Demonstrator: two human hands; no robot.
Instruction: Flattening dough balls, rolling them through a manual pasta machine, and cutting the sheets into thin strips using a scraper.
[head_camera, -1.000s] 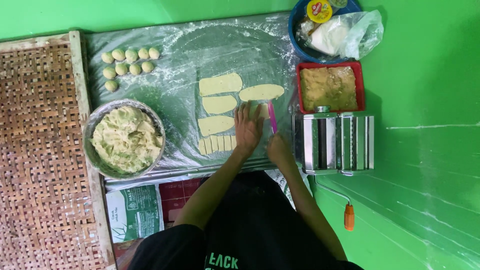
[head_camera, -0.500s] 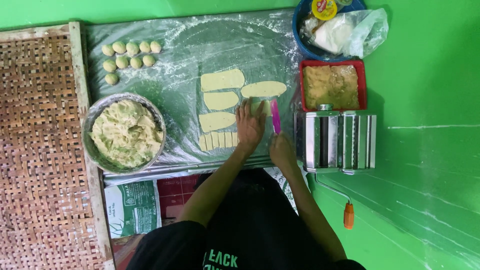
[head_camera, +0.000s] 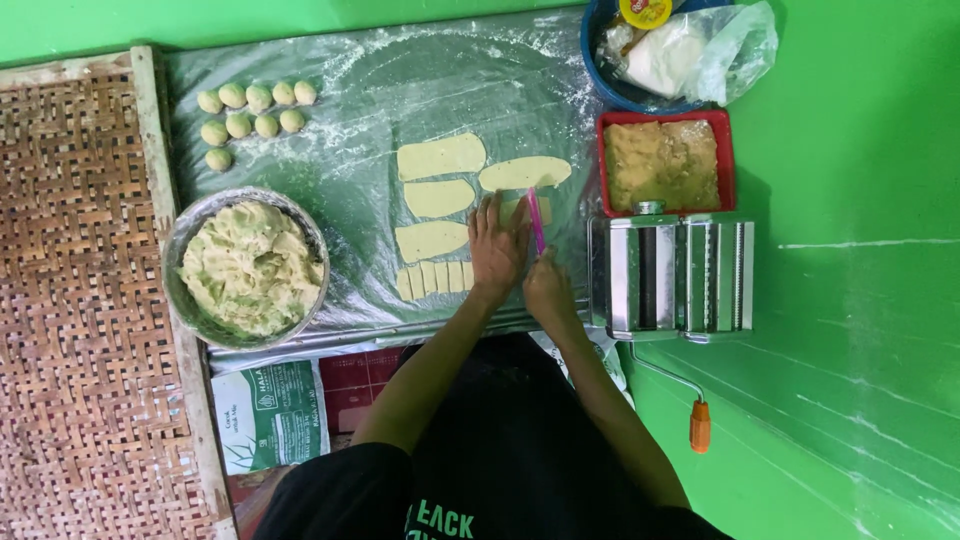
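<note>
Under flat, spread fingers of the left hand (head_camera: 497, 250): a dough sheet (head_camera: 516, 208); just beside, the right hand (head_camera: 548, 290), fingers closed around a pink cutter (head_camera: 536, 220); cut dough strips (head_camera: 436, 278) adjacent.

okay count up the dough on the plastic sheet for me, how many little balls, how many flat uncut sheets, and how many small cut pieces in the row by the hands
Dough balls: 9
Flat uncut dough sheets: 4, not counting the one partly hidden under the left hand and the pink knife held by the right hand
Small cut pieces: 6
Total: 19
</note>
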